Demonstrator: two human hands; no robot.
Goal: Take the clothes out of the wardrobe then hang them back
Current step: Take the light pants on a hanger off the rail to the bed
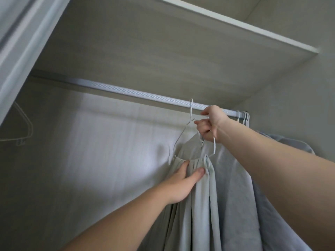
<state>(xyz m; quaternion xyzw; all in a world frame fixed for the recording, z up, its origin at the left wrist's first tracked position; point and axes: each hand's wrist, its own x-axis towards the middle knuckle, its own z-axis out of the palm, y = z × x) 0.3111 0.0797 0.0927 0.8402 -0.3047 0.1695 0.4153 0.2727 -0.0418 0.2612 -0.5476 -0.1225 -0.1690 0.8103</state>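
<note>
At the right end of the rail [126,91]: your right hand [211,124] grips the wire hanger [183,131], hook at the rail. Your left hand [183,182] pinches the grey garment [199,205] on it. Other clothes [235,178] hang further right; removing or rehanging, unclear.

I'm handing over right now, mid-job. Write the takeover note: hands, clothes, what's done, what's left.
Right hand grips the white wire hanger just below its hook. The hook is up at the rail; I cannot tell whether it is seated.
Left hand pinches the top of the light grey garment on that hanger.
Done: other grey clothes hang at the rail's right end.
Left: seat the hook if needed, then let go with both hands.
</note>
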